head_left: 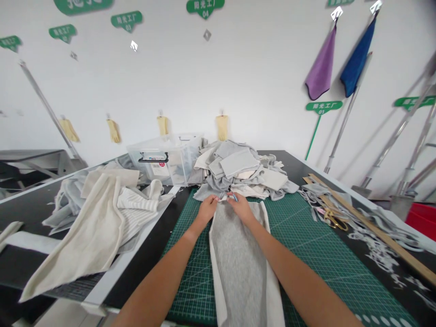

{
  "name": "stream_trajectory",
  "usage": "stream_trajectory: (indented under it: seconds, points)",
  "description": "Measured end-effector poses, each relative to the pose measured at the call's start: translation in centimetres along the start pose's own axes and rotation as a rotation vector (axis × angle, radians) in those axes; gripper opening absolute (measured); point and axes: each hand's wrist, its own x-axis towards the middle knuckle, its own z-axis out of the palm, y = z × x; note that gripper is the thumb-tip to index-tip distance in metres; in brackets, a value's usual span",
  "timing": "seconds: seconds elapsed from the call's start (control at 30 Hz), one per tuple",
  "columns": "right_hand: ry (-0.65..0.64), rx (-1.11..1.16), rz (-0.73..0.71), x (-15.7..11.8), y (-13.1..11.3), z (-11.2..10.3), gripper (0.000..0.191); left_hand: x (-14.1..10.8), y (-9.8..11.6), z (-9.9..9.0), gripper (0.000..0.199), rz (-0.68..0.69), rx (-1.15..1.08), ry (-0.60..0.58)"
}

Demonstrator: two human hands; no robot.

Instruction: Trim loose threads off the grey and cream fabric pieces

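A long grey fabric piece (238, 263) with off-white edges lies lengthwise on the green cutting mat (306, 254), its near end running out of view at the bottom. My left hand (208, 208) pinches the far edge of this fabric near its left corner. Close beside it, my right hand (240, 206) is closed around a small blue tool (235, 196) at the same edge. The tool's tip and exact kind are too small to make out. Just beyond both hands rises a heap of grey and cream fabric pieces (238, 165).
Left of the mat lie cream and striped fabric pieces (85, 227), with a clear plastic bin (166, 159) behind them. On the right are gold-handled scissors (335, 220), a long wooden ruler (374, 229) and white scraps (374, 250). Cloths and gloves hang on the wall.
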Motion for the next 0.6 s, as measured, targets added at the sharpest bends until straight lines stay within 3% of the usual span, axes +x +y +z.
stream_trajectory:
  seconds: [0.13, 0.27, 0.4, 0.6]
  points:
    - [0.067, -0.392, -0.127, -0.4, 0.1, 0.1, 0.027, -0.2, 0.2, -0.1, 0.028, -0.028, -0.082, -0.088]
    - [0.034, -0.591, -0.140, -0.8, 0.1, 0.4, 0.026, -0.9, 0.8, -0.4, 0.030, -0.037, 0.248, -0.042]
    - [0.048, -0.585, -0.128, -0.7, 0.2, 0.3, 0.026, -1.3, 1.3, -0.3, 0.021, -0.019, 0.388, 0.029]
    - [0.052, -0.388, -0.180, 0.3, 1.0, -0.2, 0.034, -0.2, 0.4, -0.2, 0.040, 0.097, 0.003, -0.070]
